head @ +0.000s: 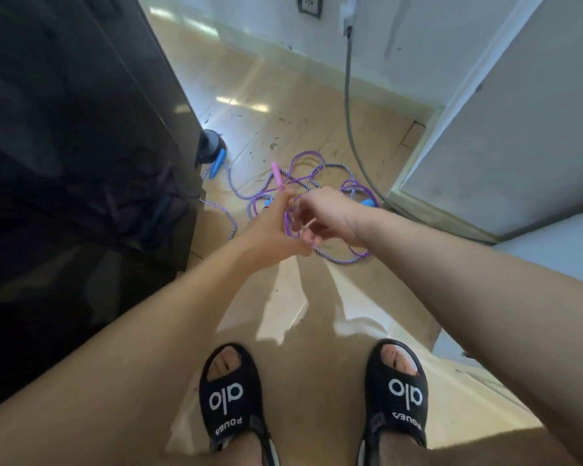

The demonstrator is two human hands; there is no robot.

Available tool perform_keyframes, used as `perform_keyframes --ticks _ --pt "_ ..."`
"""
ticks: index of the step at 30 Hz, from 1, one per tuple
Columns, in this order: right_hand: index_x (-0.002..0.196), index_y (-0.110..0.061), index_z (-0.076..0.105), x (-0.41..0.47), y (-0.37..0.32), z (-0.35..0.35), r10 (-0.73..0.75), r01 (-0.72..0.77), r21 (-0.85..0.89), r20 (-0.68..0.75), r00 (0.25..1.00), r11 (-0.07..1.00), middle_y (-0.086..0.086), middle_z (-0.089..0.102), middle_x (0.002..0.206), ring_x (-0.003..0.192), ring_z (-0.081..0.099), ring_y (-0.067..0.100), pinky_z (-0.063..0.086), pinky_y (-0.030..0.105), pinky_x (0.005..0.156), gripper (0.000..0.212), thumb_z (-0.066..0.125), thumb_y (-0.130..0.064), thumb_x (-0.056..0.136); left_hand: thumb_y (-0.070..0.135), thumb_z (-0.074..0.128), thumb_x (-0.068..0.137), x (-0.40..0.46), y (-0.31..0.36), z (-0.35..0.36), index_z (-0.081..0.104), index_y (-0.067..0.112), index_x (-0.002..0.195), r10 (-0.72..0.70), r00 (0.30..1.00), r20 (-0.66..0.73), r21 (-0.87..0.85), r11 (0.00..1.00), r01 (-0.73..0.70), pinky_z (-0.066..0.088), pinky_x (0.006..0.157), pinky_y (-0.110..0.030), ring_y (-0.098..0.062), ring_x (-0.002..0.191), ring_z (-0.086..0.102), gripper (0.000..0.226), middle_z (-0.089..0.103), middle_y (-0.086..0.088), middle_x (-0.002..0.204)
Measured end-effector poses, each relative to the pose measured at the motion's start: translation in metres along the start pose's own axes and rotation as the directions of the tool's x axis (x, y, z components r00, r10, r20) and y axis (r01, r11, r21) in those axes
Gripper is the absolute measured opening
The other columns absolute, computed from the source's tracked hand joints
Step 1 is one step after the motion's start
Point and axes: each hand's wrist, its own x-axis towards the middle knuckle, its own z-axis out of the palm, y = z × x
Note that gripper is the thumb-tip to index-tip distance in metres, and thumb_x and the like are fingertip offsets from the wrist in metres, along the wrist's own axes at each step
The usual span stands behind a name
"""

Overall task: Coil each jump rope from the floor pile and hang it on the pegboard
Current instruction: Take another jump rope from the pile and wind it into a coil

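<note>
While the purple rope (292, 216) is looped up between my hands, the rest of it trails down to the pile on the floor (276, 122), just ahead of my feet. My left grip (273, 227) is curled round the gathered loops w/ the pink handle (276, 174) sticking up past the fingers. My right grip (327, 213) is curled too, pinching a strand right beside the left; exactly which fingers hold it I can't tell, too blurry.

Under that lies the striped blue-white rope (231, 190), tangled w/ the purple one: one blue handle (217, 163) sits by the foot of the dark cabinet (81, 129), another blue handle (367, 202) peeks out behind my right wrist. No pegboard in view.

Step in hand, I reckon: coiling the purple rope, early on, since most of it is on the floor.

To do it well:
- keep the left grip as the anchor, loops even in size, each laid next to the last, not crossed
- draw slack w/ the right slowly, so the purple strand slides free of the striped one instead of dragging it up
- if it snags, shake it loose, don't yank; knots would tighten
- finish w/ both handles together so the coil hangs flat on a peg

A grey cable (349, 105) runs down the wall (401, 45) to the floor near the pile; best not to hook it. My black sandals (231, 398) stand well clear of the ropes.
</note>
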Motion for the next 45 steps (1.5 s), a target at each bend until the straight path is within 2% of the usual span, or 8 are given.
perform_keyframes --ticks 3,11,21,25,33,40,43,45 --pt "0.071 -0.013 0.05 -0.044 -0.025 0.007 -0.058 0.058 0.087 -0.003 0.998 0.995 0.009 0.056 0.063 0.043 0.04 0.021 0.028 0.025 0.046 0.025 0.039 -0.022 0.092 0.008 0.083 0.074 -0.034 0.029 -0.013 0.048 0.034 0.123 0.071 0.997 0.011 -0.05 0.996 -0.071 0.051 0.076 -0.013 0.021 0.077 0.056 0.066 0.059 0.017 0.095" --pt "0.064 -0.018 0.043 -0.157 -0.057 0.025 -0.256 0.284 0.296 -0.13 0.958 0.912 -0.002 0.035 0.049 0.043 0.039 0.02 0.029 0.02 0.043 0.033 0.058 -0.024 0.093 0.022 0.058 0.097 -0.125 0.07 -0.025 0.064 0.024 0.074 0.167 0.986 -0.012 0.139 0.977 -0.163 0.039 0.056 -0.018 0.005 0.05 0.05 0.023 0.065 0.017 0.062" --pt "0.065 -0.024 0.042 -0.205 -0.067 -0.016 -0.219 0.413 0.553 -0.384 0.897 0.724 -0.009 0.025 0.05 0.048 0.013 0.012 0.011 0.025 0.044 0.031 0.059 -0.025 0.091 0.04 0.064 0.096 -0.173 0.063 -0.038 0.06 0.023 0.104 0.226 0.973 -0.04 0.138 0.966 -0.218 0.046 0.07 -0.03 -0.017 0.07 0.057 0.019 0.061 0.002 0.091" --pt "0.078 -0.019 0.052 -0.197 -0.055 0.009 -0.315 0.331 0.326 -0.104 0.943 0.885 -0.007 0.032 0.053 0.045 0.024 0.011 0.016 0.024 0.046 0.021 0.059 -0.026 0.096 0.033 0.081 0.082 -0.159 0.072 -0.032 0.052 0.038 0.133 0.268 0.963 0.038 0.017 0.963 -0.268 0.055 0.09 -0.03 -0.003 0.103 0.064 0.059 0.061 0.014 0.122" --pt "0.095 -0.008 0.057 -0.179 -0.076 0.006 -0.438 0.439 0.183 -0.046 0.898 0.88 -0.008 0.038 0.05 0.043 0.031 0.012 0.028 0.019 0.042 0.015 0.062 -0.022 0.098 0.028 0.058 0.099 -0.135 0.082 -0.035 0.075 0.013 0.082 0.238 0.968 0.086 0.015 0.971 -0.24 0.042 0.111 -0.039 -0.008 0.099 0.069 0.029 0.077 0.003 0.092" --pt "0.081 -0.017 0.058 -0.158 -0.064 -0.055 -0.435 0.346 -0.264 -0.515 0.738 0.9 0.003 0.06 0.065 0.049 0.061 0.019 0.048 0.03 0.053 0.012 0.062 -0.022 0.091 0.05 0.055 0.098 -0.122 0.069 -0.051 0.047 0.016 0.066 0.201 0.979 -0.032 0.225 0.956 -0.189 0.044 0.066 -0.034 -0.011 0.059 0.052 0.048 0.054 -0.003 0.063" --pt "0.107 -0.016 0.063 -0.15 -0.049 -0.065 -0.395 0.022 -0.605 -0.49 0.777 0.796 0.007 0.07 0.099 0.091 0.064 0.029 0.044 0.029 0.075 0.02 0.057 -0.029 0.093 0.045 0.054 0.1 -0.123 0.078 -0.05 0.037 0.022 0.066 0.233 0.969 -0.077 0.248 0.946 -0.208 0.03 0.056 -0.031 -0.009 0.053 0.033 0.045 0.034 0.013 0.057" --pt "0.122 -0.017 0.059 -0.152 -0.052 -0.053 -0.459 0.163 -0.592 -0.393 0.797 0.789 0.003 0.065 0.107 0.101 0.06 0.026 0.042 0.028 0.081 0.028 0.05 -0.03 0.1 0.044 0.051 0.101 -0.123 0.084 -0.045 0.036 0.022 0.068 0.251 0.964 -0.084 0.283 0.934 -0.218 0.027 0.054 -0.03 -0.007 0.049 0.028 0.043 0.032 0.013 0.054"
